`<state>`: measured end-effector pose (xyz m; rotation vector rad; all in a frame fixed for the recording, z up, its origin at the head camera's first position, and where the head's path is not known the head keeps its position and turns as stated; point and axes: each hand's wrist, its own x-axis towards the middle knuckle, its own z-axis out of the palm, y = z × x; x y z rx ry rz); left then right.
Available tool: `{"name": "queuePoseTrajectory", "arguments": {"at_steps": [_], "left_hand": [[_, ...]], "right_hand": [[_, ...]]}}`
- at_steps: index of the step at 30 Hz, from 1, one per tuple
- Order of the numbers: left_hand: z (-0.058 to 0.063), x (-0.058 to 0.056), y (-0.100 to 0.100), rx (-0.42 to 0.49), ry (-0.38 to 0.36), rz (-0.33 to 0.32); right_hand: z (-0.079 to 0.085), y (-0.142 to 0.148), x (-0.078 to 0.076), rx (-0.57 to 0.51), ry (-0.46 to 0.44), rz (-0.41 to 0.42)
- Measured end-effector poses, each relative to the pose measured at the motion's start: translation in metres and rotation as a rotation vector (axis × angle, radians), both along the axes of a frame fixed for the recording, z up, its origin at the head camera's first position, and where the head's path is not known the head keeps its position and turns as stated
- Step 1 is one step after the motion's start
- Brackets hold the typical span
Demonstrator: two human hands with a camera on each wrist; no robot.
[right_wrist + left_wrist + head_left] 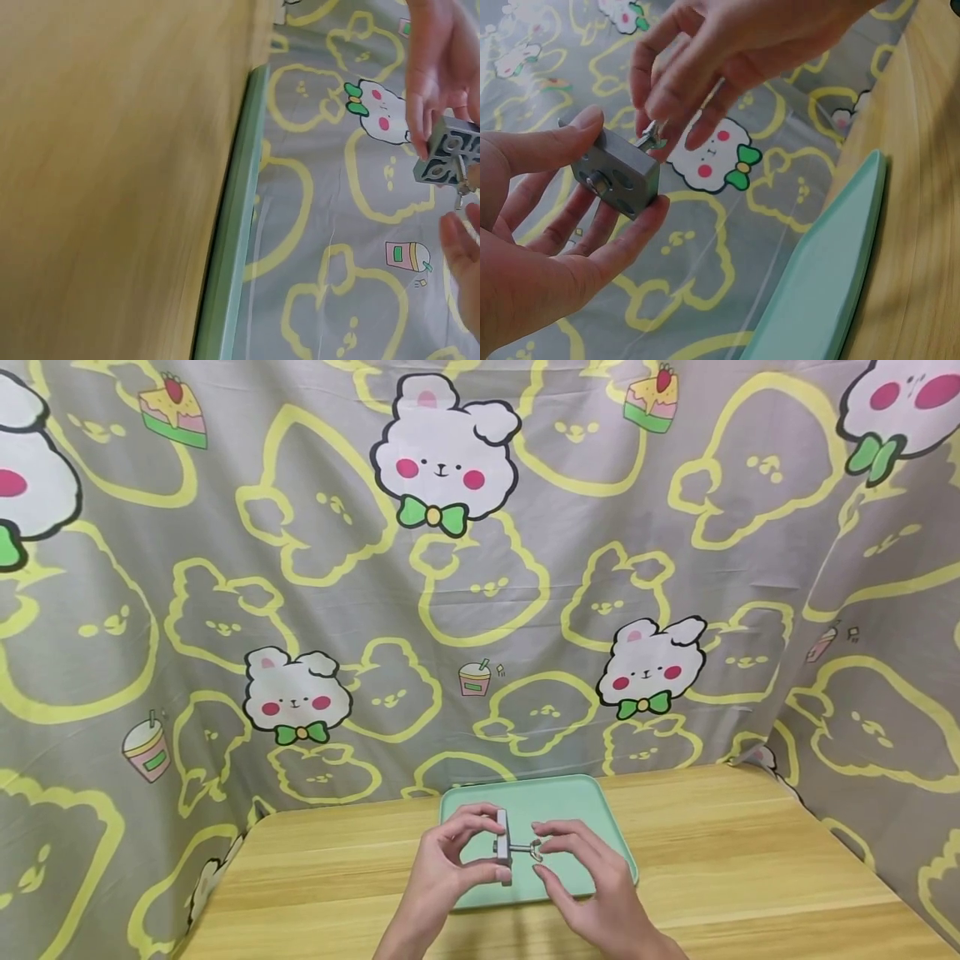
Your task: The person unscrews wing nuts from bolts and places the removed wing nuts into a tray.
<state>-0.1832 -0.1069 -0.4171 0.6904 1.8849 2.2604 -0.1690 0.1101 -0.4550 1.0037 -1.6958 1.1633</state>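
My left hand (450, 858) holds a small grey block (503, 837) by its edges, thumb below and fingers above in the head view. Round holes show in its face in the left wrist view, with a bolt head (598, 182) seated among them. The bolt's threaded shank (520, 848) sticks out toward the right. A metal wing nut (536, 852) sits at the shank's far end. My right hand (597, 878) has its bent fingers and thumb loosely around this wing nut. How firmly the fingertips touch it is hard to see. Hollowed pockets mark the block's other face in the right wrist view.
A mint-green tray (592, 795) lies on the wooden table (322, 860) beneath and behind both hands. A grey curtain (540, 610) with cartoon bears hangs behind the table and along both sides.
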Motion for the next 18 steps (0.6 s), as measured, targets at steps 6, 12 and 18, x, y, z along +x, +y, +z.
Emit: {"name": "queuePoseTrajectory", "arguments": {"at_steps": [6, 12, 18], "left_hand": [[-0.001, 0.0, 0.002, -0.006, 0.042, -0.005], [-0.002, 0.0, 0.006, -0.043, 0.078, 0.003], [-0.004, -0.001, 0.008, -0.084, 0.094, 0.019]], "right_hand": [[0.004, 0.005, 0.006, -0.237, -0.672, 0.15], [0.007, 0.013, 0.003, -0.367, -1.149, 0.261], [0.009, 0.017, 0.002, -0.363, -1.296, 0.346]]}}
